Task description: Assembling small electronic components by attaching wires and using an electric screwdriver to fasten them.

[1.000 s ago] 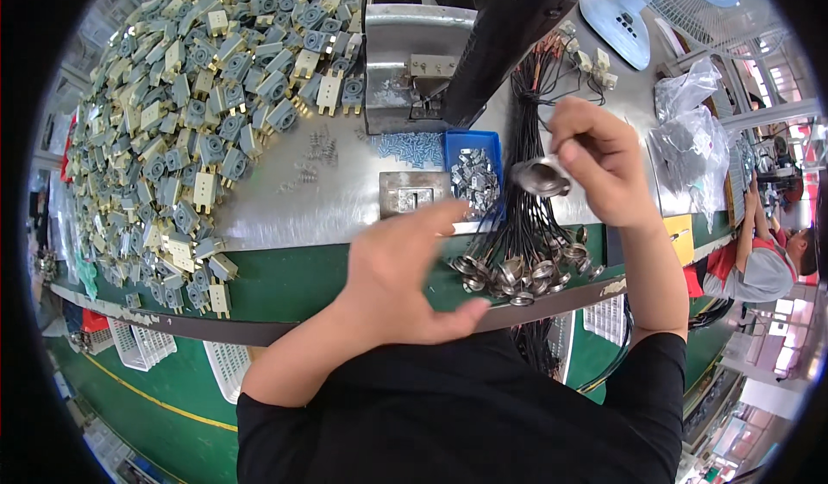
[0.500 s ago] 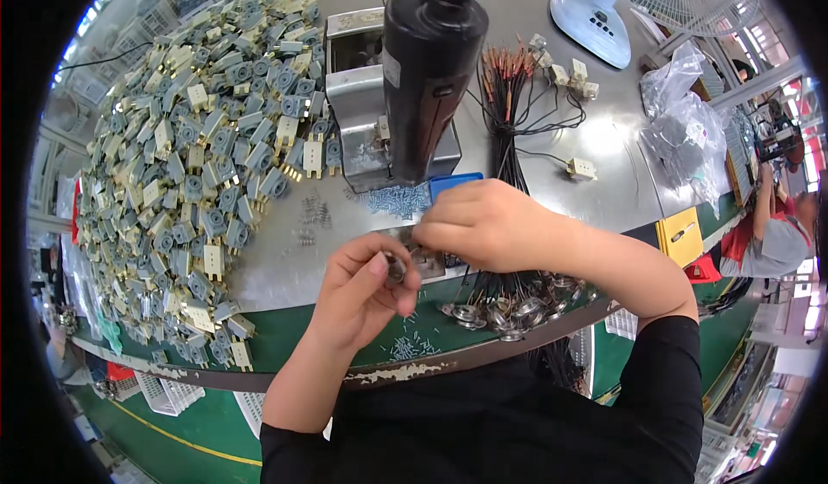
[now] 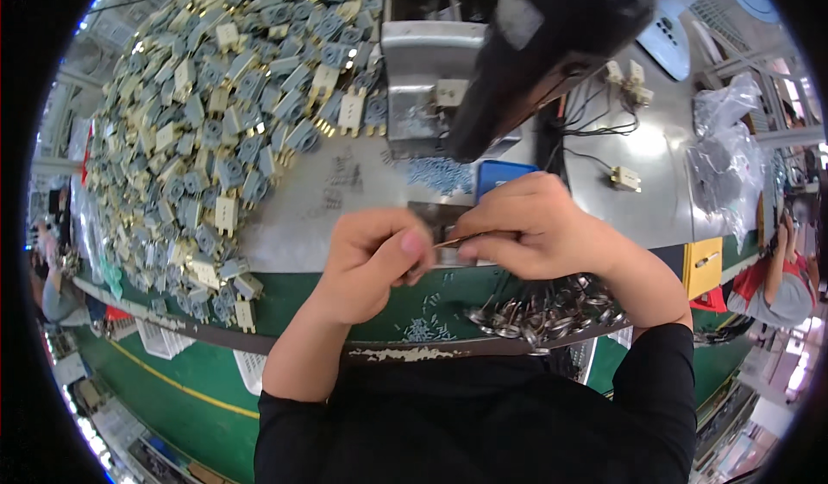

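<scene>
In front of me my two hands are close together over the table's front edge. My left hand is closed with its thumb on top of the curled fingers, and they are slightly blurred. My right hand pinches a thin wire with a reddish-brown length, which runs across into my left fingers. Whether anything else sits inside the left fingers is hidden. Beneath the hands lies a small dark metal plate, partly covered. Round shiny metal parts on black cables rest near the right forearm.
Grey and cream plastic switch-like parts are heaped at left. A metal fixture and a black cylindrical tool stand ahead. Small screws, springs, a blue tray, loose screws and a yellow pad lie around.
My view has shifted, so the fixture and tool sit higher and farther right. The round metal piece seen in my left fingers no longer shows; a wire now spans both hands.
</scene>
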Demonstrator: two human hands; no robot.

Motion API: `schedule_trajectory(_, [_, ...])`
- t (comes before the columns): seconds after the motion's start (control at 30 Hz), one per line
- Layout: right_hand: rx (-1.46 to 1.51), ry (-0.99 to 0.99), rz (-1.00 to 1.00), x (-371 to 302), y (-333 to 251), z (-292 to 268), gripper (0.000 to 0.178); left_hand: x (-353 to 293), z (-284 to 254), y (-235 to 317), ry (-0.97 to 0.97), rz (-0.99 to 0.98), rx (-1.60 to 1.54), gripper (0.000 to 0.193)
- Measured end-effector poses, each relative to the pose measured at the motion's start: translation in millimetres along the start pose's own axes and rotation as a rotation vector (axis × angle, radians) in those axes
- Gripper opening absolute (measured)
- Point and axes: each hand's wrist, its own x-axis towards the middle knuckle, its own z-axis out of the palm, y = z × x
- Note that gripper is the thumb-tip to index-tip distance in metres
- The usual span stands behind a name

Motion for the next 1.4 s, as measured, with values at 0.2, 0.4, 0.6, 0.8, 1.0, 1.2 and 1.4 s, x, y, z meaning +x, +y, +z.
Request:
schedule_trajectory(0.2, [-0.363, 0.187, -0.159, -3, -3, 0, 0.019, 6, -4, -10, 0.01, -0.267, -0.206, 0.032])
schedule_trajectory(0.4, [-0.13, 0.222, -0.074, -10, -1, -3, 0.015, 7, 16, -8, -0.083, -0.042, -0.042, 0.037])
schedule_trajectory(0.6, [0.075, 0.263, 0.035, -15, -7, -4, 0.012, 9, 19, -15, -0.133, -0.031, -0.22, 0.037])
schedule_trajectory(0.8, [0.069, 0.323, 0.033, -15, -16, -4, 0.009, 9, 23, -19, -0.185, -0.033, -0.42, 0.039])
schedule_trajectory(1.0, [-0.072, 0.149, -0.008, -16, -25, -10, 0.01, 9, 12, -24, -0.313, -0.087, -0.426, 0.036])
schedule_trajectory(1.2, [-0.133, 0.152, -0.06, -16, -20, -4, 0.011, 8, 9, -33, -0.209, 0.09, -0.175, 0.048])
schedule_trajectory(1.4, [-0.505, 0.274, -0.354, -17, -7, 7, 0.018, 12, 9, -42, 0.013, 0.571, 0.477, 0.053])
